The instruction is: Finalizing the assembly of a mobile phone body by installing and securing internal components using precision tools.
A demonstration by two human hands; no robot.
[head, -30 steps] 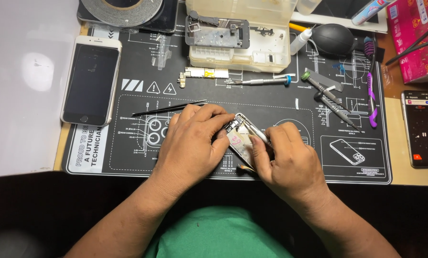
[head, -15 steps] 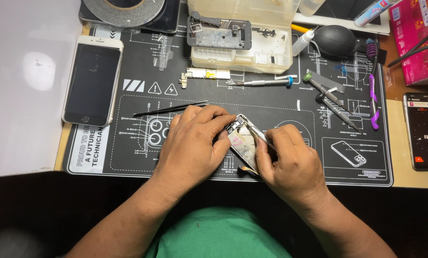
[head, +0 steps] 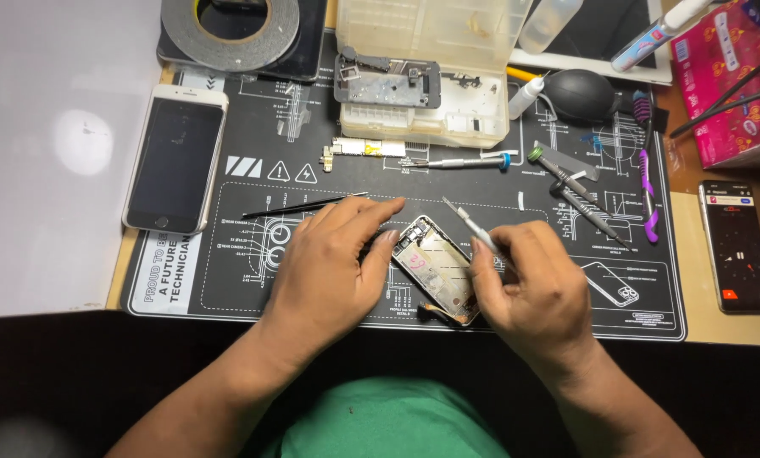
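1. Head view, against the frame 0.5 s ago: the right hand (head: pixel 532 284) has drawn back from the opened phone housing (head: pixel 437 270), and the tip of its thin metal tool (head: pixel 473 222) is now lifted toward the upper left, off the housing. The left hand (head: pixel 333 267) stays pressed on the housing's left side.
2. The housing lies tilted on the black repair mat (head: pixel 253 280), just below the centre of the frame, between the 2 hands.
3. The left hand's fingers are spread and only slightly curled; the thumb touches the housing's left edge, steadying rather than enclosing it.
4. The right hand's fingers are curled tight around the tool, pinching its shaft.
5. Black tweezers (head: pixel 303 206) lie on the mat just above the left hand.
6. A white phone (head: pixel 175 159) lies face up at the left edge of the mat.
7. A circuit board (head: pixel 359 149) and a blue-tipped screwdriver (head: pixel 463 161) lie above centre, just below a clear parts box (head: pixel 431 51).
8. A tape roll (head: pixel 230 30) sits in the upper left, a black air blower (head: pixel 579 95) in the upper right.
9. A second phone (head: pixel 736 246), screen lit, lies at the right edge.
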